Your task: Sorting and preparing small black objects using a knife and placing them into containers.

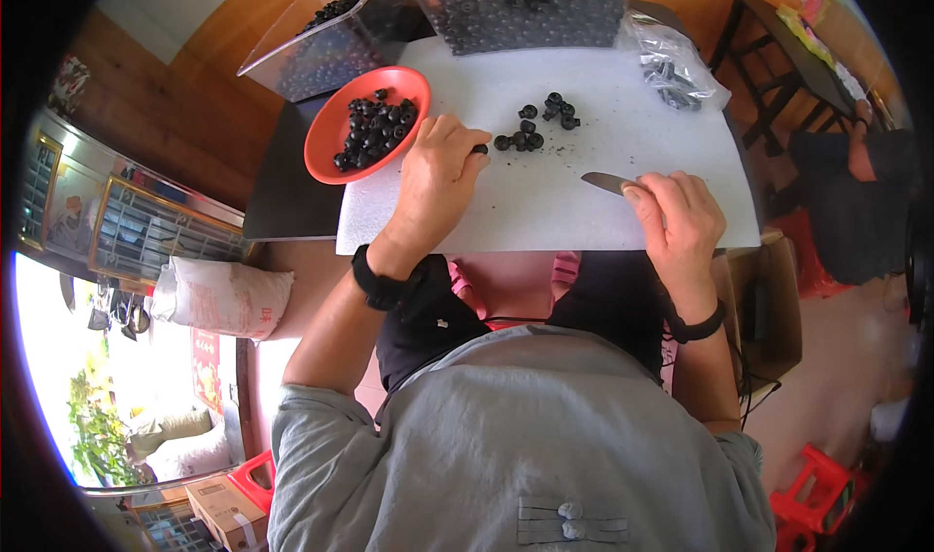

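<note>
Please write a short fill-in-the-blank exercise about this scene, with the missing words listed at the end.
1. The right hand holds a ____ with its blade over the white sheet.
2. The orange-red bowl stands to the ____ of the loose dark pieces.
3. The crumpled clear bag lies to their ____.
4. The left hand pinches one dark piece; its wristband is coloured ____.

Missing words: knife; left; right; black.

left hand [438,163] partly hides a black piece [481,149]; right hand [681,223] partly hides a knife [603,180]; top edge crops a clear tub [525,27]
</note>
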`<act>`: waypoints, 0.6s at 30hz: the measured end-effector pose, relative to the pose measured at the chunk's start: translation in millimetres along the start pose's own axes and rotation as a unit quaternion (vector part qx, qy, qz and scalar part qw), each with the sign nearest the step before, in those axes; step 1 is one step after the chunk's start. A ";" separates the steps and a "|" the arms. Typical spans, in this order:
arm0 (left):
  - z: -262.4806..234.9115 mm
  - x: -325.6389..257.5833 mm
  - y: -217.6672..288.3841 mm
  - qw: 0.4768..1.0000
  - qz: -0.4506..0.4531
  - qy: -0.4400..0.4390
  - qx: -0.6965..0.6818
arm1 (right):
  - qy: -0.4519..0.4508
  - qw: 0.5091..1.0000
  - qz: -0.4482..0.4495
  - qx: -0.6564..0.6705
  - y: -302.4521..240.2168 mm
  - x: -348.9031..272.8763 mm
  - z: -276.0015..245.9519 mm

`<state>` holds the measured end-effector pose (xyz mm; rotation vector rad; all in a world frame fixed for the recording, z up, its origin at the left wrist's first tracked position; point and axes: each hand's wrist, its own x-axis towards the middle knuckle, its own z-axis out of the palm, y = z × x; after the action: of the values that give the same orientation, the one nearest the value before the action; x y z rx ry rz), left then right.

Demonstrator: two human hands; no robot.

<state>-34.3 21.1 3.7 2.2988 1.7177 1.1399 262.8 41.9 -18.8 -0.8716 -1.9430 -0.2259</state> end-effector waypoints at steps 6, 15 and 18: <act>7.1 -23.1 7.9 0.983 0.094 0.018 0.155 | -0.008 1.000 0.004 -0.007 -3.9 2.0 -1.0; -5.4 -31.7 7.7 0.998 -0.022 0.033 -0.049 | -0.051 0.997 -0.018 0.048 -48.2 16.2 7.0; -19.5 -35.8 18.3 0.956 -0.167 0.030 -0.238 | -0.073 0.994 -0.044 0.073 -69.7 13.9 23.1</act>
<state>-34.7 -23.5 7.5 1.6384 1.5505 1.3703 196.8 9.1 -5.8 -0.7244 -2.1071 -0.0723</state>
